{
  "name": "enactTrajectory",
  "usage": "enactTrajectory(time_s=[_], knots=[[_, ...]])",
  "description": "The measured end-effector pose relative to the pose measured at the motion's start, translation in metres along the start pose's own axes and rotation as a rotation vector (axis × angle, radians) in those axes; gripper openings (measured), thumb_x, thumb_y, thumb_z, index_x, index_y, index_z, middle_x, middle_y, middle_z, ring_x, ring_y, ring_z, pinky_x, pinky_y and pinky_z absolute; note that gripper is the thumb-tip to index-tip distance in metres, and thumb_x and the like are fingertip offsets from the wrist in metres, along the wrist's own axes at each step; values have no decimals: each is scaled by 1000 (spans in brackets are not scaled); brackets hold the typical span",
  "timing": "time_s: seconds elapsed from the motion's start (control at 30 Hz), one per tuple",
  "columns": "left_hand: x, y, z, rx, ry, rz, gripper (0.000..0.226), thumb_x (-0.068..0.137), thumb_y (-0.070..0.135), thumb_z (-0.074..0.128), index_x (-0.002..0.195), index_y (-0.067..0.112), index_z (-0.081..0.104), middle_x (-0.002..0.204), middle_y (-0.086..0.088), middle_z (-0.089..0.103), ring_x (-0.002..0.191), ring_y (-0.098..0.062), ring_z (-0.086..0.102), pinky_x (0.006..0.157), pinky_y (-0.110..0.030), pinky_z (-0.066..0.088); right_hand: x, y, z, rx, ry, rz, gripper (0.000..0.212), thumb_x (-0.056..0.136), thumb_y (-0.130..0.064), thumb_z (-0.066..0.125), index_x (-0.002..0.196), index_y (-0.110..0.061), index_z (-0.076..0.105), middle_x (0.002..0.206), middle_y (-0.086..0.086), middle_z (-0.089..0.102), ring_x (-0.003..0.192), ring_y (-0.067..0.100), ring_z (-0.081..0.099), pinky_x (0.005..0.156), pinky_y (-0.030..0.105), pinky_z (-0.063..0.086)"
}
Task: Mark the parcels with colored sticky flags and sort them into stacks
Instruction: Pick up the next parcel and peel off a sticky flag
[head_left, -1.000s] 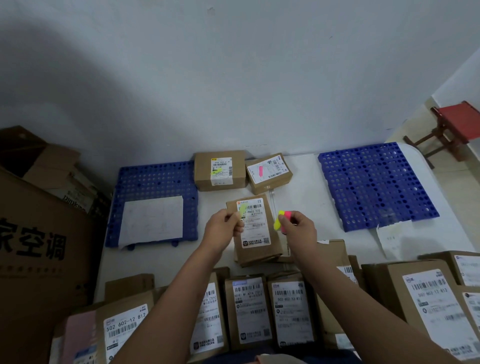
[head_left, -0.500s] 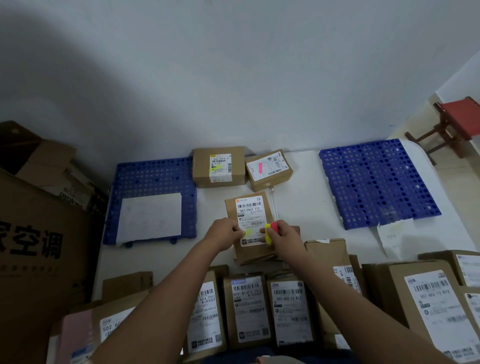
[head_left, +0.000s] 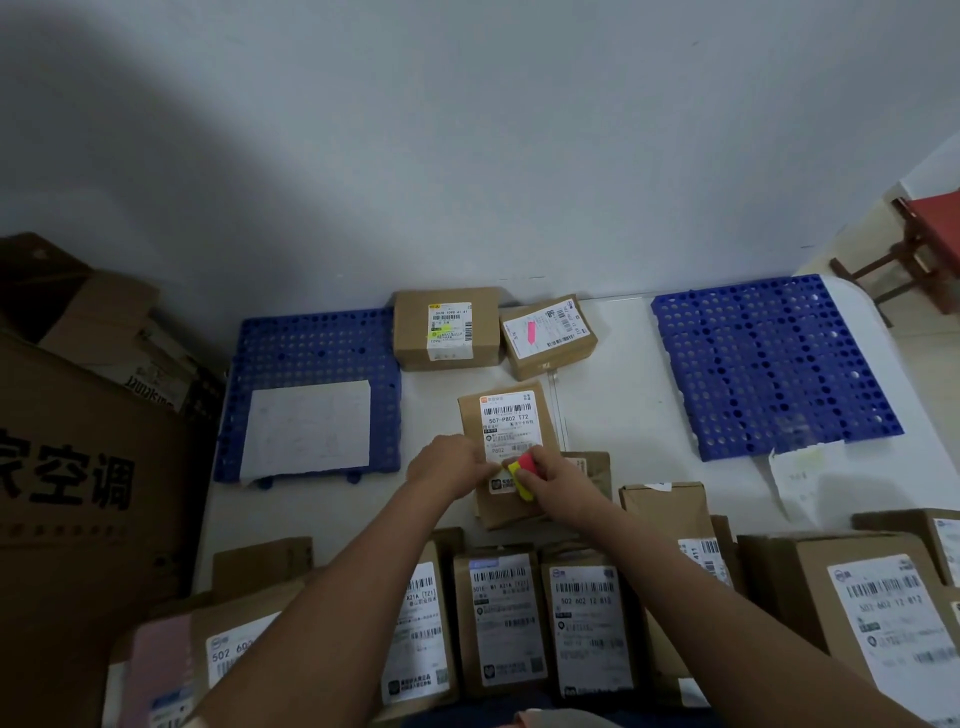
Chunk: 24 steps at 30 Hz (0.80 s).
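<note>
On the white table (head_left: 623, 395), between two blue perforated plastic mats (head_left: 311, 353), a flat brown cardboard parcel (head_left: 506, 452) lies with its white barcode label facing up. Both forearms reach forward over a row of similar labelled boxes (head_left: 501, 618). The left hand (head_left: 449, 467) is curled, fingertips pressing down on the label's lower left edge. The right hand (head_left: 558, 480) pinches a small pad of sticky flags (head_left: 521, 469), pink and yellow strips, held against the label. Two flagged parcels (head_left: 447, 327) sit by the wall.

Dim, shadow upper left, fisheye edges, blurry fg
</note>
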<state>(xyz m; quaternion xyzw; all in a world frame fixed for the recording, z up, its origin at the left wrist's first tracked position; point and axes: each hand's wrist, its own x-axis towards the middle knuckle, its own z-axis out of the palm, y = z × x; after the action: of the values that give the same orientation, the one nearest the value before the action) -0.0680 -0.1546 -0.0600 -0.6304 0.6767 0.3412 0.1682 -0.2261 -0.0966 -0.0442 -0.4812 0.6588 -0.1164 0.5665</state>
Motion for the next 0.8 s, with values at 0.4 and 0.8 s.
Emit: enactTrajectory(time_s=[0.4, 0.8], knots=[[-6, -28, 30, -787, -171, -215, 79, 94, 69, 34, 150, 14, 33, 147, -10, 45, 122, -27, 53, 103, -43, 45, 0, -7, -15, 249, 268, 27, 9, 103, -21, 44, 108, -17, 51, 97, -6, 58, 80, 4, 59, 61, 17, 49], [-30, -43, 37, -1286, -122, -106, 74, 79, 57, 68, 138, 48, 25, 122, -2, 68, 118, -20, 58, 115, -49, 29, 4, -18, -16, 491, 152, 27, 17, 99, -16, 50, 109, -20, 63, 115, 6, 67, 108, 21, 63, 98, 42, 51]])
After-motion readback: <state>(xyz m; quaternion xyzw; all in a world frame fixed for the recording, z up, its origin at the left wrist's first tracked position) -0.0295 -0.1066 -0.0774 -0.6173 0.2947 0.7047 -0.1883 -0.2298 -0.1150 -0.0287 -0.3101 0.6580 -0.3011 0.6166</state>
